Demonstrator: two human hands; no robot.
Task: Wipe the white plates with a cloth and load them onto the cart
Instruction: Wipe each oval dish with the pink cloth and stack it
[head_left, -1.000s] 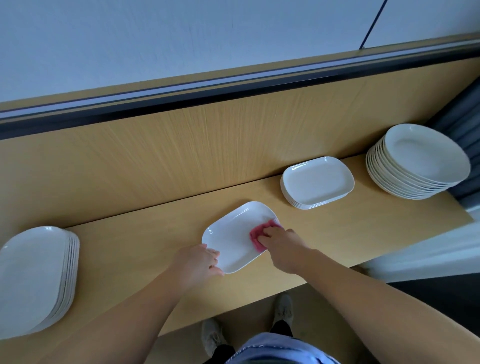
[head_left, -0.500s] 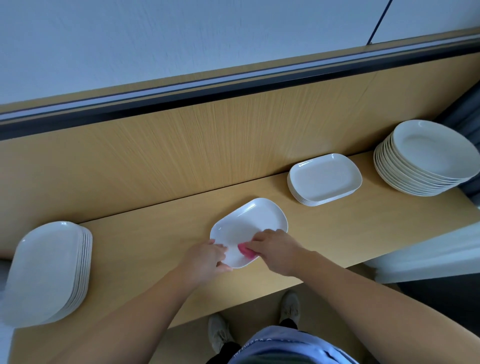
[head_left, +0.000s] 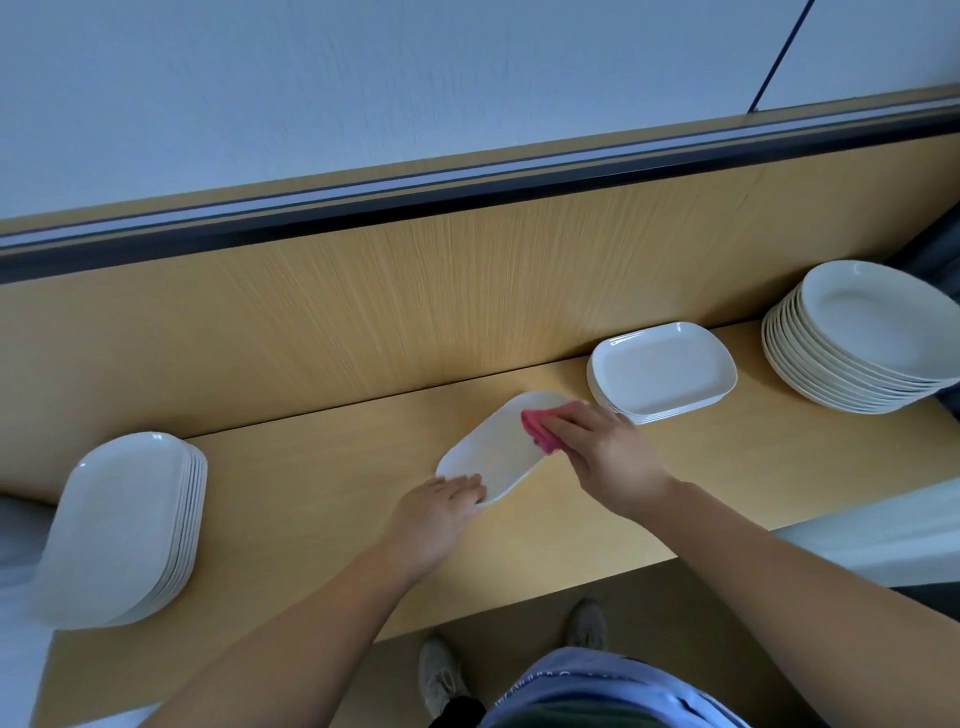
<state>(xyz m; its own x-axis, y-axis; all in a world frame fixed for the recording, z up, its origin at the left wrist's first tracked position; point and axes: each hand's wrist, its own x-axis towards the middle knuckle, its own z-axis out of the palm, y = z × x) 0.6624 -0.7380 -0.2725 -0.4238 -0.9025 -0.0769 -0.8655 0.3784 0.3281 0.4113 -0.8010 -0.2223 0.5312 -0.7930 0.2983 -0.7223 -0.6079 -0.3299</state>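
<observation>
A white rectangular plate (head_left: 496, 449) lies on the wooden counter (head_left: 322, 488) in the middle of the view. My left hand (head_left: 434, 514) holds its near corner, fingers lying over the rim. My right hand (head_left: 605, 452) grips a pink cloth (head_left: 537, 431) and presses it on the plate's far right part. A stack of the same rectangular plates (head_left: 662, 369) sits just right of it.
A stack of oval white plates (head_left: 122, 525) stands at the counter's left end and a stack of round deep plates (head_left: 862, 332) at the right end. A wooden back panel (head_left: 415, 291) rises behind the counter. My shoes (head_left: 439, 675) show below the front edge.
My right hand has swept the pink cloth from the plate's near edge up to its far right end. The plate has turned a little. My left hand stays on the near corner.
</observation>
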